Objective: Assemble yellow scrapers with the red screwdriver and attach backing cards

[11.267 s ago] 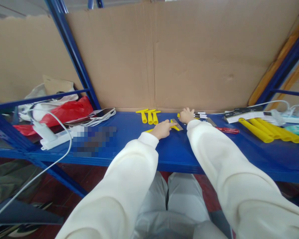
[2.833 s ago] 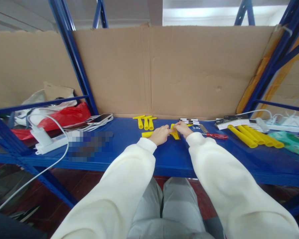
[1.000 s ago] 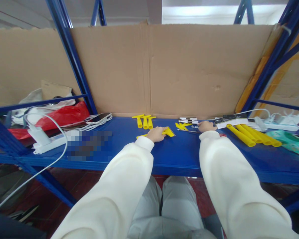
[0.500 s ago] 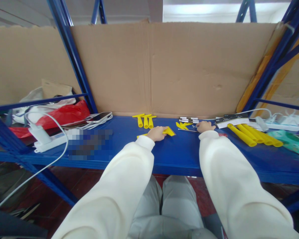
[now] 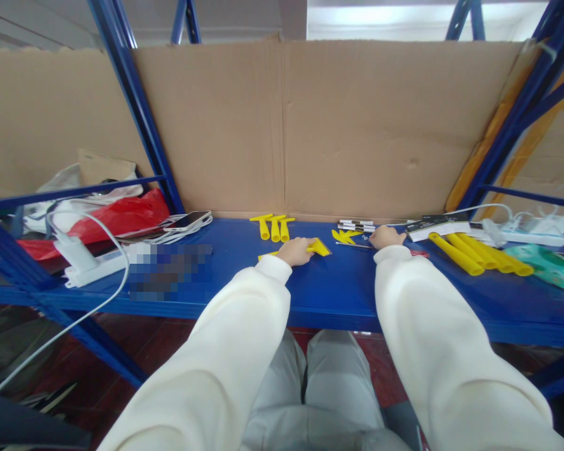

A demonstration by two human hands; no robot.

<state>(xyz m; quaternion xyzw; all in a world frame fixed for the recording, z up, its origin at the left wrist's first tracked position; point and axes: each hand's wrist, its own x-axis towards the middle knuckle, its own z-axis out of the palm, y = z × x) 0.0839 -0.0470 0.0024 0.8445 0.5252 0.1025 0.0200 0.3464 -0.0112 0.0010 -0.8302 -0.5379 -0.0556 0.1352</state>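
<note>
My left hand (image 5: 295, 252) is closed around the handle of a yellow scraper (image 5: 319, 248) lying low over the blue shelf. Its flat head points right and the handle end shows left of the hand. On the right, my right hand (image 5: 386, 237) is lowered to the shelf with its fingers curled by some tiny loose pieces (image 5: 365, 238); what they grip, if anything, is too small to make out. Small yellow plastic parts (image 5: 344, 237) lie left of that hand, with a thin metal rod (image 5: 353, 245) in front. A red tool handle (image 5: 420, 254) shows partly beside the right sleeve.
Three yellow T-shaped pieces (image 5: 275, 228) stand in a row by the cardboard panel (image 5: 357, 125). Several yellow tubes (image 5: 455, 255) lie at right, near a black-and-white box (image 5: 437, 227) and small white packs (image 5: 356, 225). At left are a phone (image 5: 192, 220) and power strip (image 5: 96, 268).
My right hand has shifted very slightly to the left and up near the tiny pieces. The left hand and the scraper stay in place.
</note>
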